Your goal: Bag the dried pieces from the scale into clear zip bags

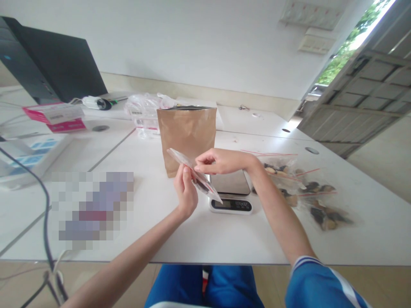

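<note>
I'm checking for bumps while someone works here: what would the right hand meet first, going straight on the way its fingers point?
The small clear bag pinched in the left hand; the right hand's fingertips look already at it, though depth is hard to judge.

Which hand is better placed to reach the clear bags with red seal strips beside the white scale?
Right, probably: the right hand's forearm runs alongside those clear bags, whereas the left hand pinches another clear plastic bag on the opposite side of the white scale.
</note>
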`<state>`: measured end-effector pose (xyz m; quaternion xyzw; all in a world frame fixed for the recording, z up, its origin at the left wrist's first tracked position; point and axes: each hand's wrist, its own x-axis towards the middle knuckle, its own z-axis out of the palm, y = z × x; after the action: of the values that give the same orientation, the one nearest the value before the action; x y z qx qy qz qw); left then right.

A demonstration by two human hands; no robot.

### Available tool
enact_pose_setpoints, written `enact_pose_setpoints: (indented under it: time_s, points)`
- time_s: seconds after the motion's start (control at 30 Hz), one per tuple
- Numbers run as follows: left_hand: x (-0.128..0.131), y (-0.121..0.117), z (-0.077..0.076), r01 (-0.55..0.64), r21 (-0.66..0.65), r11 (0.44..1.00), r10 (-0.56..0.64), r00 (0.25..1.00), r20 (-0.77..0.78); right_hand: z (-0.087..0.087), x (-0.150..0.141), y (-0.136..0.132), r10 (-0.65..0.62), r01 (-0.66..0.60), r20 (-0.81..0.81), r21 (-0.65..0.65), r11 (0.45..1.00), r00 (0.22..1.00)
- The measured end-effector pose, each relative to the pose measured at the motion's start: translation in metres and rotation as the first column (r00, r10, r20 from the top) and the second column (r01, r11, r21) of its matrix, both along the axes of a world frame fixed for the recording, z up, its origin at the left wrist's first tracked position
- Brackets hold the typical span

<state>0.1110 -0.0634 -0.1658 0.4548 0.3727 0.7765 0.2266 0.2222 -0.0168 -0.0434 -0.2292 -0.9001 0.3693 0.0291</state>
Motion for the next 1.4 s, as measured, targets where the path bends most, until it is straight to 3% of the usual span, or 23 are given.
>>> enact_pose_setpoints:
  time_s: [0.17, 0.4, 0.73, 0.83, 0.9, 1.0, 1.1, 1.2, 1.4]
  points:
    - [-0.002, 0.002, 0.000, -0.008, 0.000, 1.000, 0.008, 1.000, -0.013, -0.004, -0.003, -0.001, 0.028, -0.028, -0.018, -0.010, 1.000, 0.999]
    - [-0.002, 0.006, -0.007, -0.002, -0.012, 1.000, 0.001, 0.997, -0.073, -0.004, -0.005, -0.004, -0.100, 0.085, 0.104, 0.140, 0.986, 0.989]
    - [0.000, 0.003, -0.010, -0.008, -0.051, 0.999, -0.004, 0.971, -0.238, 0.007, 0.011, 0.000, 0.051, -0.057, 0.101, 0.057, 0.997, 0.994]
    - [-0.003, 0.000, -0.007, -0.036, -0.078, 0.996, 0.016, 0.971, -0.238, 0.013, 0.028, 0.009, -0.115, 0.118, -0.034, 0.136, 0.984, 0.993]
    - [-0.008, -0.004, -0.004, -0.060, -0.095, 0.994, 0.038, 0.973, -0.226, 0.016, 0.045, 0.016, -0.262, 0.299, -0.200, 0.189, 0.935, 0.944]
    - [-0.016, -0.010, 0.001, -0.052, -0.115, 0.992, 0.027, 0.977, -0.211, 0.021, 0.065, 0.022, -0.325, 0.369, -0.247, 0.164, 0.915, 0.913]
    - [-0.022, -0.013, 0.006, -0.017, -0.128, 0.992, 0.000, 0.991, -0.130, 0.023, 0.070, 0.021, -0.291, 0.316, -0.225, 0.087, 0.945, 0.930]
    - [-0.024, -0.009, 0.005, -0.018, -0.139, 0.990, 0.023, 0.999, 0.036, 0.024, 0.063, 0.017, -0.234, 0.253, -0.313, 0.020, 0.967, 0.920]
    - [-0.007, 0.008, -0.009, 0.120, -0.195, 0.973, -0.050, 0.942, 0.331, 0.013, 0.041, 0.020, -0.136, 0.099, -0.404, -0.111, 0.989, 0.904]
